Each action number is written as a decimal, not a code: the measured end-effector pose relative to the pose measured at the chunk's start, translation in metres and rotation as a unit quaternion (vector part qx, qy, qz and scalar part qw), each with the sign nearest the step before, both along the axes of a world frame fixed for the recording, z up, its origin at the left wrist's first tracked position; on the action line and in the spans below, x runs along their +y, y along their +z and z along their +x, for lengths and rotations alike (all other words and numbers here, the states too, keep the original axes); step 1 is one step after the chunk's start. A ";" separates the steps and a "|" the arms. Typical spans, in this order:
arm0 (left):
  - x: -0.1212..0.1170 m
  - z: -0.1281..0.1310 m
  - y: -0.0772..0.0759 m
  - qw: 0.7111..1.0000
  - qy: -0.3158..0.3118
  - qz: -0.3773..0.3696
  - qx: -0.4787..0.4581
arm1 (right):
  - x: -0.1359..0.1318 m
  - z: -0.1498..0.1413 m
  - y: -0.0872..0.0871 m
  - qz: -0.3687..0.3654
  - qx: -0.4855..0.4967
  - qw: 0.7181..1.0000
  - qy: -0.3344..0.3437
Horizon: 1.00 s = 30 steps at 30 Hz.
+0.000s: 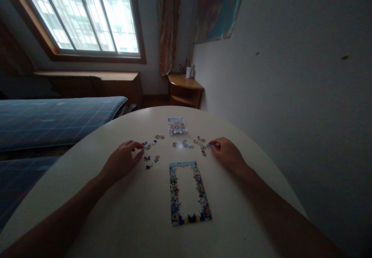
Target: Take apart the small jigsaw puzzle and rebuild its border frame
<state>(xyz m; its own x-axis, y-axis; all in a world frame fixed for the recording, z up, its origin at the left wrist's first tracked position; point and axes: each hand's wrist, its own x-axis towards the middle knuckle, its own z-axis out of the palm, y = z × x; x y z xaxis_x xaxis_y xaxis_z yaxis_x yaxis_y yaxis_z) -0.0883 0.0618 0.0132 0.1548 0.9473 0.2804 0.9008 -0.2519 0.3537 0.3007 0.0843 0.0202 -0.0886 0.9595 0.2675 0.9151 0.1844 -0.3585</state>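
Observation:
A rectangular puzzle border (173, 190), made of joined colourful pieces with a bare middle, lies on the round pale table (139, 215). My left hand (123, 159) is at the left cluster of loose puzzle pieces (148, 146), thumb and fingers apart, fingertips touching or just beside the nearest pieces. On the other side, my right hand (228, 153) has its thumb and fingers pinched at a small bluish puzzle piece (208, 145), at the edge of the right cluster (200, 141). Between the clusters are light blue pieces (187, 145). Beyond them rests a creased picture sheet (177, 126).
A bed with a blue plaid cover (64, 112) stands left of the table. A wooden corner shelf (186, 81) is behind it, and a white wall (261, 95) runs along the right. At the back left is a desk (119, 76) beneath a window.

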 end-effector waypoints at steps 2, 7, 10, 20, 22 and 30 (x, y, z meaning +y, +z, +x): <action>0.004 -0.004 -0.004 0.999 0.025 0.033 0.008 | 0.001 0.000 0.000 -0.003 0.011 1.000 -0.009; 0.016 -0.015 -0.017 0.995 0.086 0.042 0.011 | 0.002 0.000 0.000 -0.003 0.040 0.999 -0.014; 0.021 -0.021 -0.022 0.996 0.081 0.034 0.019 | 0.001 -0.001 0.001 -0.008 0.044 0.999 -0.014; 0.020 -0.017 -0.018 0.999 0.018 0.046 0.008 | 0.001 -0.003 0.001 -0.007 0.027 1.000 -0.006; 0.018 -0.011 -0.018 0.998 -0.013 0.055 0.005 | 0.001 -0.003 0.000 -0.002 0.029 1.000 -0.003; 0.016 -0.006 -0.023 0.993 -0.106 0.052 0.006 | 0.002 -0.002 -0.003 0.002 0.026 1.000 0.006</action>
<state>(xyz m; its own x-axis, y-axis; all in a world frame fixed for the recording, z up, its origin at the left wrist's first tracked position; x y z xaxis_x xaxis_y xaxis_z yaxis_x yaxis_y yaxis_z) -0.0943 0.0776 -0.0098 0.3524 0.8590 0.3714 0.8276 -0.4713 0.3048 0.2986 0.0867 0.0169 -0.0851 0.9572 0.2768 0.8928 0.1966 -0.4052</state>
